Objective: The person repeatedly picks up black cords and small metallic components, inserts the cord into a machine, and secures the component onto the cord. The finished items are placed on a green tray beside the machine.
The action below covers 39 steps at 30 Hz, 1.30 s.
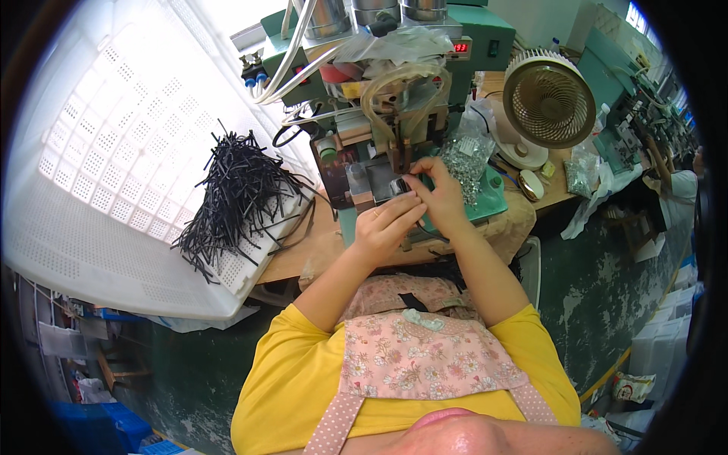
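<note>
Both my hands meet at the work spot of a bench press machine [400, 148], just below its brass-coloured jaws. My right hand [441, 196] is closed in a pinch, thumb and fingers at a thin black strip [431, 230] whose tail sticks out beneath the hand. My left hand [385, 229] lies against the right one, its fingers pressed together and their tips at the same spot; what they grip is hidden. Left of the fingertips stands a metal block [361, 184] on the machine. A large tangled pile of black strips [243, 193] lies to the left.
The pile rests in a tilted white plastic basket [129, 144]. Right of the machine are a bag of small metal parts [466, 157], a round fan [550, 98] and a small round lidded case [530, 185]. White tubes [292, 68] run down the machine's left. Another person [679, 186] sits far right.
</note>
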Tool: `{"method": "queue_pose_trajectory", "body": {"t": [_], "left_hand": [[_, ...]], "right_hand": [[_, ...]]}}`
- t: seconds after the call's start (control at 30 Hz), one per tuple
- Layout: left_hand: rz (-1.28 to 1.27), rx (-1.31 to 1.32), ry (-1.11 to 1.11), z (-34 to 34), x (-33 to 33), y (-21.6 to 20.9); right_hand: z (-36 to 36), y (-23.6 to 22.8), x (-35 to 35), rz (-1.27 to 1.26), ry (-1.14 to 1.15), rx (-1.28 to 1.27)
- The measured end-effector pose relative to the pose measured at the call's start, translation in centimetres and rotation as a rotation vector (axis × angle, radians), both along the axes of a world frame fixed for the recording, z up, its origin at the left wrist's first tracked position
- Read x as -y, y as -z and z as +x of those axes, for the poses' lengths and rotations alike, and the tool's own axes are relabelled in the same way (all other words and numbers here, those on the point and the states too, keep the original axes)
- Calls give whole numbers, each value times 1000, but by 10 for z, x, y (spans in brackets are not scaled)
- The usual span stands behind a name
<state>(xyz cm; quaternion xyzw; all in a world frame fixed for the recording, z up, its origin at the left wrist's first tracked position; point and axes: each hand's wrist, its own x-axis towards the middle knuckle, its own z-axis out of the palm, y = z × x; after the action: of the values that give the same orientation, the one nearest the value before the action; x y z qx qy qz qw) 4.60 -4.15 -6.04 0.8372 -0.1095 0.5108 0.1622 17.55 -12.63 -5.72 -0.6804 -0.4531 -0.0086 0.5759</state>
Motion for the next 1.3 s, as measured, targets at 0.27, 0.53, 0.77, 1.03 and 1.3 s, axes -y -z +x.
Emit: {"method": "queue_pose_trajectory", "body": {"t": [0.27,0.53,0.77,1.03,1.3], "left_hand": [[52,95,12,10,-7,18],[42,51,-31,5,-3,19],[-318,117,-446,-41,-45,57],[36,-645,-855,-61,-136,133],[132,-414,-788,-86,-142,105]], "right_hand": [[103,57,72,-270,322,121],[90,95,97,-503,249,314],[94,91,81,-427,326,323],[84,99,37,-125,336,332],[84,100,43,-154,284,352]]}}
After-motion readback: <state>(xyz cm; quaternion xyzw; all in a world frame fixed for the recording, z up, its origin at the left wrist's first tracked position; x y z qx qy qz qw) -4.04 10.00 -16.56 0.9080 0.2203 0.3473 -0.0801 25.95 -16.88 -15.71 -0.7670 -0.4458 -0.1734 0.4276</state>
